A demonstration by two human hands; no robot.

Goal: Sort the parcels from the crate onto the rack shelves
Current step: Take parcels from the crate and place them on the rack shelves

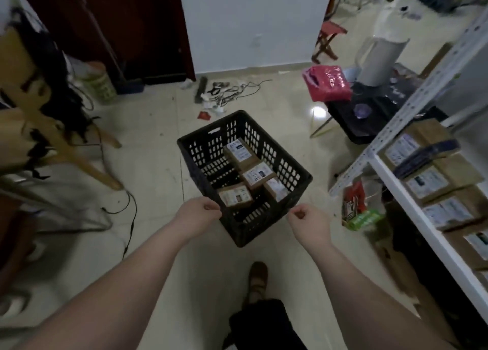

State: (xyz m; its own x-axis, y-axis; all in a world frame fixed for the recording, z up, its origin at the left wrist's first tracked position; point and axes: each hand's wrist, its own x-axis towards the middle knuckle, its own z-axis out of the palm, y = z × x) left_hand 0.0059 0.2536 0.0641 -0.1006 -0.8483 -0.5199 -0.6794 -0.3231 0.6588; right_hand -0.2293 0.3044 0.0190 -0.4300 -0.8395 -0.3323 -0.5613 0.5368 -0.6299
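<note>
Pale tiled floor holds the black plastic crate (pixel 287 164) with four labelled parcels (pixel 235 197) left inside, others already lining the white rack shelf (pixel 422 224), while left hand (pixel 199 215) and right hand (pixel 309 223) curl at its near rim, grip unclear

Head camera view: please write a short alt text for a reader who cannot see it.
The left hand and right hand curl at the near rim of a black plastic crate; whether they grip it is unclear. Four labelled cardboard parcels lie inside. At the right, a white metal rack holds more parcels.
</note>
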